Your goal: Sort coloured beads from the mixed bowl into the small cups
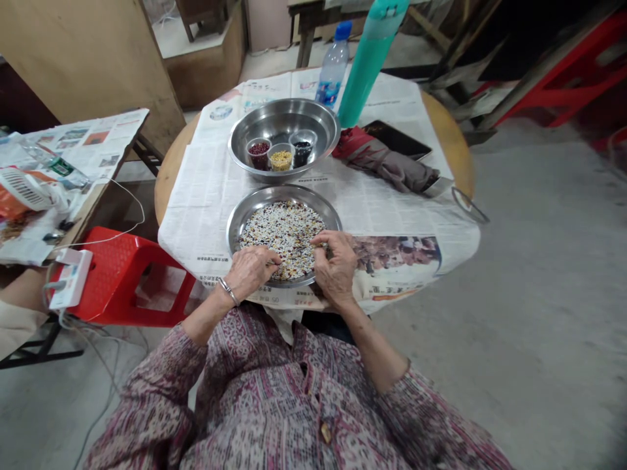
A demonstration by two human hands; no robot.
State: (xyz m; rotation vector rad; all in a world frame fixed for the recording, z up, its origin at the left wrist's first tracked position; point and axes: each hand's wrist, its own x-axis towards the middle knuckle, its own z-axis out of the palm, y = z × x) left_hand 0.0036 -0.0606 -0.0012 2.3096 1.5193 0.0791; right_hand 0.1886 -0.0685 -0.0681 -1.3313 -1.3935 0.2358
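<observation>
Close to my body a shallow steel plate (pixel 235 225) holds a spread of white grains (pixel 280 228) mixed with yellow, dark red and black ones. My left hand (pixel 251 269) rests over its near left rim, thumb and fingers pinched together; whatever they hold is too small to name. Over the right rim, my right hand (pixel 336 262) is curled with thumb and forefinger close together above the grains, and its grip is also too small to make out. Behind, a steel basin (pixel 318 124) holds a cup of dark red beans (pixel 258 151), a cup of yellow grains (pixel 281 158) and a cup of black beans (pixel 302 150).
Newspaper (pixel 196 209) covers the round table. A water bottle (pixel 333 72), a tall teal bottle (pixel 369 68), a folded umbrella (pixel 386 160) and a dark flat tablet-like object (pixel 398 139) stand or lie behind. At left are a red stool (pixel 122 274) and a power strip (pixel 71 279) with cables.
</observation>
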